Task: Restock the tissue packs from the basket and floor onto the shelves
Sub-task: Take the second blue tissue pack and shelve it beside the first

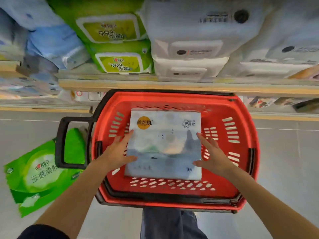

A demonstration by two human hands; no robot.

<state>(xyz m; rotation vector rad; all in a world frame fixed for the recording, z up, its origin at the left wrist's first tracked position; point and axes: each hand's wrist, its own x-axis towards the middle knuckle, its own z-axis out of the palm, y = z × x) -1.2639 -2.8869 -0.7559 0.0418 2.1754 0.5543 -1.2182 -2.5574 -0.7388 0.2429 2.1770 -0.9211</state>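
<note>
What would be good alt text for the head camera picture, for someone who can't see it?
Two bare hands, left hand and right hand, reach to either side of a pale blue tissue pack lying in a red basket on the floor. Green tissue packs lie on the floor to its left, and the shelves beyond hold green and white packs.

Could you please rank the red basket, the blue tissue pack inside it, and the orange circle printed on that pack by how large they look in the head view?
1. Red basket, clearly largest.
2. Blue tissue pack, filling much of the basket's floor.
3. Orange circle, a small mark on the pack's corner.
</note>
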